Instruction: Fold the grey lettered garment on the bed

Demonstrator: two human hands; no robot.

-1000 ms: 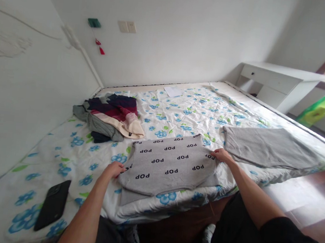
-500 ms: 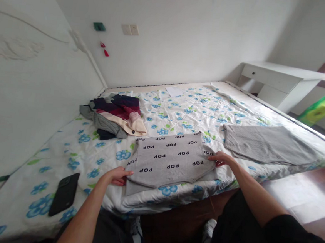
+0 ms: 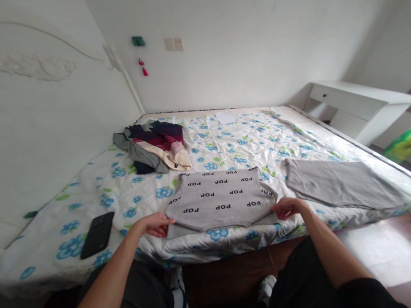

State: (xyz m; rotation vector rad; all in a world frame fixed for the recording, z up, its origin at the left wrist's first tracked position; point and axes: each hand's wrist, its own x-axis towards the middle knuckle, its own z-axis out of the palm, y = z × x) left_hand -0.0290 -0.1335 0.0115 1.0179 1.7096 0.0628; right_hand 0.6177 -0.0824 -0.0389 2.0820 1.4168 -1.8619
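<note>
A grey knit sweater (image 3: pixel 219 199) printed with several black "POP" marks lies flat on the flowered quilt (image 3: pixel 205 156), with a lower layer showing at its near edge. My left hand (image 3: pixel 154 224) sits at the sweater's near left corner, fingertips against its edge, and holds nothing that I can see. My right hand (image 3: pixel 286 207) rests at the sweater's right edge, fingers touching the knit, with no visible grip. A grey ribbed garment (image 3: pixel 342 183) lies just beyond my right hand.
A heap of dark, red and cream clothes (image 3: pixel 153 146) lies by the wall. A black phone (image 3: pixel 97 235) lies on the quilt near the front. A sheet of paper (image 3: pixel 225 118) lies at the far side. A white desk (image 3: pixel 357 104) stands beyond the bed.
My view has swung, so the bed sits further right in the frame. My left hand has drawn back from the sweater's top to its edge. My right hand stays at the right edge.
</note>
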